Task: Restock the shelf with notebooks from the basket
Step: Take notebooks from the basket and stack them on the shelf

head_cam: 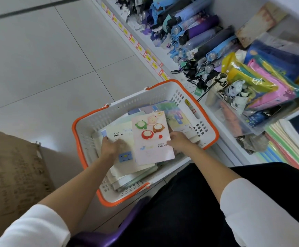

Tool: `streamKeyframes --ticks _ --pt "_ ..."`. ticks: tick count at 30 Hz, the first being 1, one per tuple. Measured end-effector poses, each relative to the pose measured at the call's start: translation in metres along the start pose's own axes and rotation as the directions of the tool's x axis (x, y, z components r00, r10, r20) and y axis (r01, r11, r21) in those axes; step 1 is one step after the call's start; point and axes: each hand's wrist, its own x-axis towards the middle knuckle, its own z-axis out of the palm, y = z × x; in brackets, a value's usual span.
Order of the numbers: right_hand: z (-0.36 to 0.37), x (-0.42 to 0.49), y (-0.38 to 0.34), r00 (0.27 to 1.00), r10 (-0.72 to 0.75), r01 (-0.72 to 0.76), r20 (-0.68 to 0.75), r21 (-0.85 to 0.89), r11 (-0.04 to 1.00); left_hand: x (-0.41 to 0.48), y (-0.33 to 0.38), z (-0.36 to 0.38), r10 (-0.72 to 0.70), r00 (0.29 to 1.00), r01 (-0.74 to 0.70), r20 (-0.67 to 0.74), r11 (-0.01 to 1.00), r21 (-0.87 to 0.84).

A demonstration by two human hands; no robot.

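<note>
1. Front and centre: a pink notebook (pixel 151 138) with four round cartoon faces on its cover, sitting on top of the pile inside the basket (pixel 90 125), tilted so its top edge leans toward the basket's far wall.
2. The right hand (pixel 180 142) is on that pink notebook's right edge, fingers curled around it; a grip for sure, though how far under the fingers reach I cannot tell.
3. The left hand (pixel 112 146) lies flat and spread on a cream notebook (pixel 122 134) marked ENGLISH, just left of the pink one and partly beneath it; pressing down on it, not closed around it.
4. More notebooks (pixel 173 114) lie stacked in layers below and behind, filling the basket toward its far right corner.
5. The basket itself is white with an orange rim and handles, standing on the tiled floor (pixel 43 56), its right side against the base of the shelf (pixel 146 45).
6. Up on the shelf: a long row of folded umbrellas (pixel 204 31), then bright plastic pouches (pixel 255 81) in a clear bin.
7. Lower at the right edge, stacked coloured notebooks (pixel 286 148) on a lower shelf level.
8. White sleeves, dark trousers, a purple stool (pixel 109 234) underneath.
</note>
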Motion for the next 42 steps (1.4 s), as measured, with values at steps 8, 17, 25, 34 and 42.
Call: streamKeyframes --ticks 8,17,25,34,42 --pt "0.04 -0.021 -0.02 0.962 -0.175 0.182 0.212 -0.016 0.983 -0.006 0.009 -0.006 -0.04 0.998 0.045 0.045 0.992 -0.116" --pt "0.0 -0.033 -0.033 0.997 -0.066 0.06 0.049 0.123 0.991 -0.029 0.065 -0.001 0.064 0.975 0.012 0.213 0.941 -0.337" --pt "-0.044 -0.074 -0.017 0.97 -0.086 0.157 -0.229 0.314 0.936 -0.086 0.108 0.046 0.156 0.928 -0.015 0.338 0.923 -0.384" --pt "-0.125 -0.147 0.03 0.926 -0.051 0.256 -0.375 0.522 0.814 -0.174 0.172 0.118 0.324 0.814 -0.121 0.483 0.906 -0.405" --pt "-0.232 -0.243 0.071 0.755 0.062 0.424 -0.652 0.559 0.712 -0.295 0.228 0.181 0.469 0.633 -0.218 0.616 0.872 -0.439"
